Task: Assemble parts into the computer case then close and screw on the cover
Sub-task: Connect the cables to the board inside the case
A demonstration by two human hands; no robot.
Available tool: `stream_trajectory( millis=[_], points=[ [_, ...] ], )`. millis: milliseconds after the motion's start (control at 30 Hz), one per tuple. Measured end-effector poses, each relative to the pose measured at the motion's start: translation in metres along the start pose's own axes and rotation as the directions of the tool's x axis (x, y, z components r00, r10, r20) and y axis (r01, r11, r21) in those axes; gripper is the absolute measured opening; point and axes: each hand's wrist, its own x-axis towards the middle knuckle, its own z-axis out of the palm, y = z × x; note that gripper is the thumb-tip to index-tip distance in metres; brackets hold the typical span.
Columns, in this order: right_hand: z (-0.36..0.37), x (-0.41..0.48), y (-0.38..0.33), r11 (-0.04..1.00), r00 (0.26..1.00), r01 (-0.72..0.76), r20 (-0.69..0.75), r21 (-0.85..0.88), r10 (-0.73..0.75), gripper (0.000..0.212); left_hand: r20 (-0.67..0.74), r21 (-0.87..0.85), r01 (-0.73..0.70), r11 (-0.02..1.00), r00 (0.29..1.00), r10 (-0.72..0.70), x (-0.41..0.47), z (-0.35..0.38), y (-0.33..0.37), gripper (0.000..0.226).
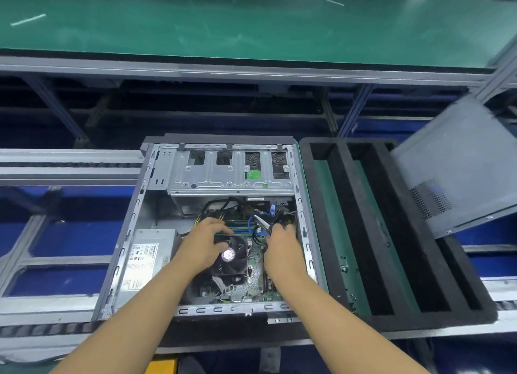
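Observation:
An open computer case (140, 205) lies on its side in front of me, with a silver drive cage (223, 175) at the far end and a power supply (148, 253) at the near left. My left hand (204, 247) rests over the black CPU fan (232, 259), its fingers curled at the memory slots (240, 228). At the right side of the motherboard (254, 284), my right hand (282, 250) grips a bundle of black cables (288, 219) beside a blue cable (251, 222). The grey side cover (461, 166) leans at the right.
A black foam tray (363, 233) with long slots sits right of the case on a green mat. A green conveyor belt (251, 24) runs across the back. Grey metal rails (56, 166) and blue panels lie at the left.

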Motion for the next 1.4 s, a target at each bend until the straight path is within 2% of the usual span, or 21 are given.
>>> stream_trajectory(
  millis=[100,200,267,333,400,500,600,667,733,800,900,1033,1167,1400],
  points=[
    [0.001,0.005,-0.002,0.991,1.0,-0.019,-0.014,-0.136,0.017,0.036,-0.004,0.01,-0.004,1.0,1.0,0.004,0.001,0.0,0.0,0.024],
    [0.003,0.008,0.002,0.988,0.986,-0.144,0.097,0.046,0.139,0.053,-0.006,0.028,0.007,1.0,1.0,-0.007,0.0,-0.001,0.002,0.026],
    [0.001,0.005,0.001,0.983,0.981,-0.167,0.116,0.072,0.158,0.061,-0.034,0.094,0.015,0.995,0.999,-0.012,-0.002,-0.001,0.005,0.028],
    [0.0,0.0,0.0,0.989,0.986,-0.151,0.074,0.011,0.15,0.06,-0.096,0.122,0.012,0.992,0.995,-0.001,-0.005,-0.001,0.009,0.027],
    [-0.001,-0.008,-0.004,0.983,0.99,-0.119,0.062,-0.139,0.129,0.057,-0.167,0.095,-0.016,0.995,0.985,0.032,-0.008,-0.004,0.012,0.023],
    [-0.005,-0.015,-0.011,0.941,0.985,-0.054,0.139,-0.335,0.106,0.044,-0.192,-0.011,-0.083,0.996,0.978,0.08,-0.013,-0.011,0.016,0.018],
    [-0.013,-0.017,-0.026,0.894,0.974,0.077,0.224,-0.441,0.027,0.029,-0.183,-0.145,-0.041,0.989,0.983,0.014,-0.021,-0.019,0.019,0.017],
    [-0.017,-0.013,-0.041,0.914,0.957,0.157,0.285,-0.375,-0.048,0.027,-0.167,-0.194,-0.039,0.98,0.986,0.006,-0.028,-0.023,0.021,0.018],
    [-0.018,-0.007,-0.055,0.945,0.935,0.231,0.321,-0.232,-0.15,0.03,-0.169,-0.232,-0.055,0.971,0.986,0.016,-0.037,-0.027,0.025,0.023],
    [-0.016,-0.001,-0.067,0.942,0.912,0.325,0.29,-0.083,-0.289,0.031,-0.258,-0.256,-0.064,0.965,0.966,-0.005,-0.047,-0.033,0.025,0.029],
    [-0.005,0.0,-0.088,0.893,0.863,0.436,0.23,0.111,-0.449,0.026,-0.429,-0.345,-0.043,0.938,0.896,-0.117,-0.062,-0.045,0.018,0.029],
    [0.022,-0.008,-0.12,0.817,0.79,0.505,0.232,0.277,-0.567,0.022,-0.483,-0.592,-0.042,0.805,0.818,-0.313,-0.092,-0.063,-0.006,0.028],
    [0.049,-0.038,-0.162,0.735,0.73,0.563,0.19,0.378,-0.657,0.025,-0.5,-0.755,-0.091,0.65,0.722,-0.479,-0.143,-0.079,-0.04,0.028],
    [0.113,-0.128,-0.241,0.661,0.568,0.626,0.337,0.414,-0.75,0.022,-0.53,-0.808,-0.119,0.576,0.574,-0.624,-0.237,-0.11,-0.118,0.031]
  ],
)
